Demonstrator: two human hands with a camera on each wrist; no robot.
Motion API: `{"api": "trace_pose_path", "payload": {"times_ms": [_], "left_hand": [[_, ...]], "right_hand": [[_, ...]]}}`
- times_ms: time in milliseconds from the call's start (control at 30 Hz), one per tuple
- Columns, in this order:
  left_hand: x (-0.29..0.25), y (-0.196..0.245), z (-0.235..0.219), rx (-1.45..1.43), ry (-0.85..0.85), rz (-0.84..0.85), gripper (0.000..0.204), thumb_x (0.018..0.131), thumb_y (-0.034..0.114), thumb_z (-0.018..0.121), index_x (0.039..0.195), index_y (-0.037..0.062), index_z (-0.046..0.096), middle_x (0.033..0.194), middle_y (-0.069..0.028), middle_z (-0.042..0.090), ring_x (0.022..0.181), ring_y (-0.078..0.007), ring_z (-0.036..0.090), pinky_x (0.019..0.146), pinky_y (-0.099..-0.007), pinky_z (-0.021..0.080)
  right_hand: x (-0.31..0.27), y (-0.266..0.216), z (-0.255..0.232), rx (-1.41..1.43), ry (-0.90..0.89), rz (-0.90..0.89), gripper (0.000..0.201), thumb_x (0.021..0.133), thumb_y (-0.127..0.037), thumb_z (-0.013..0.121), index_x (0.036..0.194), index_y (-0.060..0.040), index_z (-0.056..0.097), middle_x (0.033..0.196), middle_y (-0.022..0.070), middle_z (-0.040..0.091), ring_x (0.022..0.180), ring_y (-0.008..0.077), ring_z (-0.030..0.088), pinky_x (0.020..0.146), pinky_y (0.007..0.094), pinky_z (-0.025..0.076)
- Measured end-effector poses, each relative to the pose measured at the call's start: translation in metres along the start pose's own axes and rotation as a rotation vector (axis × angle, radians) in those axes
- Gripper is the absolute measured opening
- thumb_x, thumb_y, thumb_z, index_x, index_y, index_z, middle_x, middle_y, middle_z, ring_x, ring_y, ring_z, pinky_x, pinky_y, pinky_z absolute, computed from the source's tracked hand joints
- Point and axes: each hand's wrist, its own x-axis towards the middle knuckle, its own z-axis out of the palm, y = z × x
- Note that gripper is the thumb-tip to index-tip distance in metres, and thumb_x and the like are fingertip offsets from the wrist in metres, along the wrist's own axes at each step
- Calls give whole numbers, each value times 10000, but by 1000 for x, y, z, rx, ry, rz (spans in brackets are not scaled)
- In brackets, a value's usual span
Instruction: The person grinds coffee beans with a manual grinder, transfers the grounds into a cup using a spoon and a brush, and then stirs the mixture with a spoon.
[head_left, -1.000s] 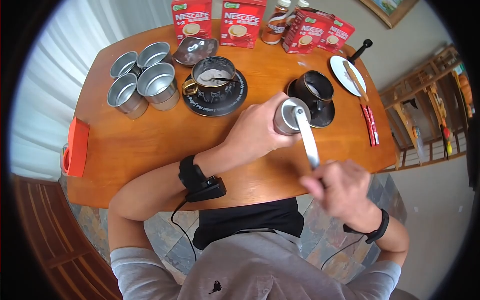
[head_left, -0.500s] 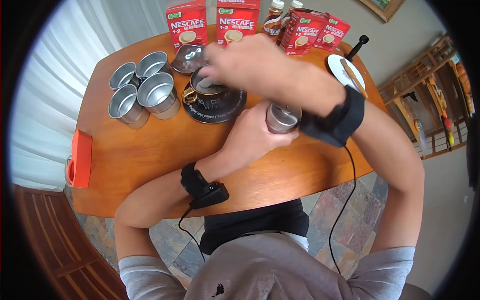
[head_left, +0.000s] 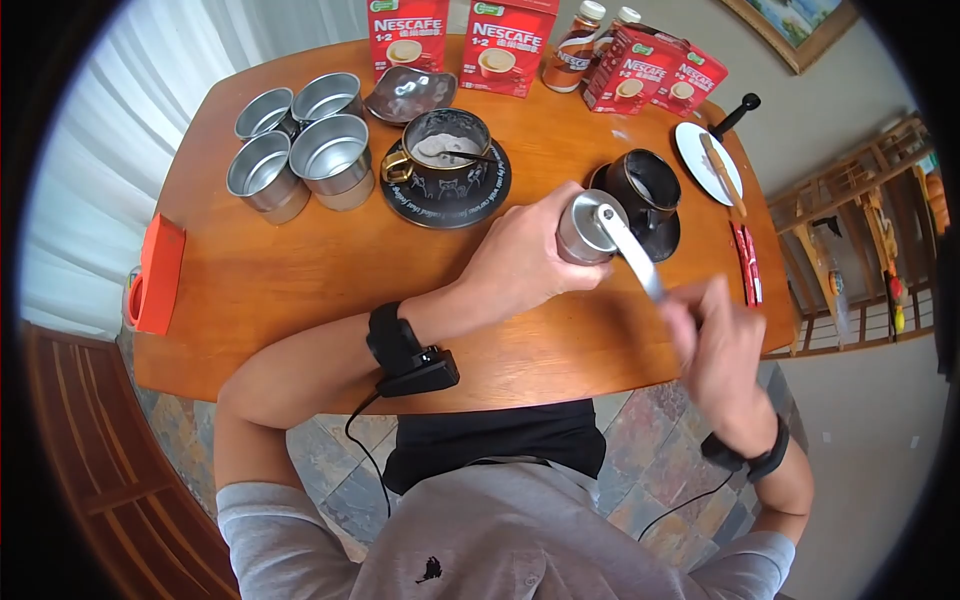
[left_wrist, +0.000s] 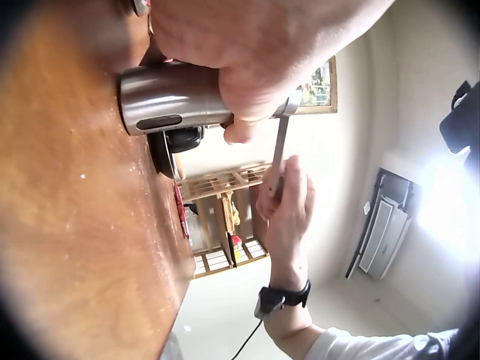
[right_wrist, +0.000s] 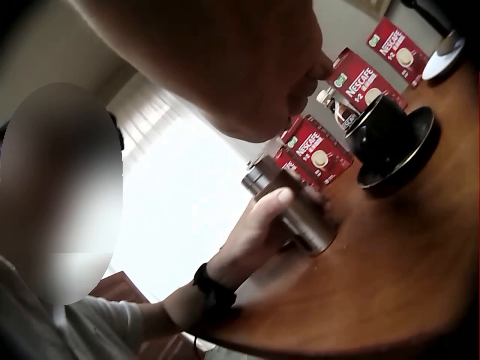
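Observation:
My left hand (head_left: 515, 250) is wrapped around a metal hand coffee grinder (head_left: 580, 238), upright with its base at the table top in the left wrist view. A flat crank arm (head_left: 632, 252) runs from the grinder's top toward my right hand (head_left: 722, 350), whose curled fingers grip its outer end; the knob is hidden inside them. Just behind the grinder is a black cup (head_left: 650, 200) on a black saucer (head_left: 665, 242). To its left, a black cat-patterned cup (head_left: 437, 180) with a gold handle holds pale powder and a dark spoon (head_left: 462, 155).
Several metal cups (head_left: 265, 185) stand together at the left, near a dark bowl (head_left: 410, 92). Red Nescafe boxes (head_left: 508, 50) and bottles (head_left: 570, 58) line the back. A white plate (head_left: 700, 160), red sachets (head_left: 746, 262) and an orange object (head_left: 160, 275) lie near the sides.
The right hand swept round to the far left, over the cat-patterned cup, and is back at the lower right with the crank. The left hand has kept its grip on the coffee grinder.

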Motion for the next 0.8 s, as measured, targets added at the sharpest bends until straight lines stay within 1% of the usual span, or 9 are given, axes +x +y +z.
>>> {"api": "trace_pose_path", "payload": {"times_ms": [33, 67, 167, 367, 500, 533, 567, 733, 800], "left_hand": [[0, 0, 1, 24, -6, 20, 452, 818, 189, 877, 1159, 43, 618, 1001, -72, 722, 913, -143, 693, 847, -321, 541], [-1, -2, 3, 31, 30, 100, 476, 794, 270, 874, 1123, 54, 607, 949, -155, 755, 879, -320, 746, 789, -415, 560], [-4, 4, -2, -200, -21, -69, 442, 814, 131, 900, 1144, 56, 616, 984, -7, 701, 886, -116, 660, 832, -305, 530], [-5, -11, 0, -216, -9, 29, 499, 806, 165, 908, 1182, 47, 604, 1020, -26, 682, 914, -122, 643, 870, -307, 527], [-3, 0, -1, -27, 35, 35, 549, 801, 205, 909, 1220, 33, 600, 1060, -55, 690, 957, -135, 661, 907, -322, 529], [-2, 2, -2, -74, 13, -44, 520, 804, 184, 896, 1205, 32, 601, 1081, -71, 703, 986, -137, 664, 920, -323, 525], [-1, 1, -3, -66, -5, -55, 517, 804, 182, 896, 1201, 32, 601, 1076, -74, 705, 987, -139, 666, 917, -322, 524], [0, 2, -3, -51, 3, -40, 492, 810, 182, 889, 1183, 32, 605, 1049, -82, 717, 976, -153, 680, 902, -324, 525], [0, 2, -2, -52, 7, -31, 488, 811, 185, 888, 1180, 33, 608, 1050, -83, 717, 968, -156, 681, 898, -324, 526]], "right_hand": [[-6, -14, -3, 37, 8, -121, 343, 910, -415, 798, 911, -118, 625, 611, 27, 600, 476, 213, 593, 458, 371, 457], [-3, -30, -6, 54, 38, -268, 320, 907, -400, 797, 911, -131, 624, 657, 22, 607, 494, 184, 587, 469, 341, 439], [37, -80, -8, -78, -125, -529, 306, 922, -403, 738, 865, -135, 603, 732, 44, 633, 549, 181, 613, 482, 327, 442], [143, -98, 47, 63, -159, -751, 323, 995, -362, 621, 945, -43, 650, 647, 93, 612, 604, 279, 687, 515, 397, 475], [207, -46, 84, -63, -73, -637, 375, 1006, -405, 620, 1102, -58, 722, 879, 146, 715, 810, 303, 751, 649, 448, 569], [216, -25, 86, -107, -105, -565, 410, 1071, -450, 543, 1034, -44, 593, 680, 126, 675, 713, 374, 717, 605, 482, 553], [217, -11, 75, -131, -282, -338, 420, 1084, -473, 506, 1066, -63, 596, 712, 128, 691, 784, 374, 726, 680, 497, 557], [152, 61, 38, -113, -318, -63, 332, 1092, -402, 535, 1094, -74, 587, 834, 189, 693, 871, 436, 684, 727, 529, 509], [107, 62, 29, -121, -125, -35, 322, 1082, -357, 574, 987, -50, 572, 721, 183, 678, 709, 443, 665, 631, 531, 507]]}}
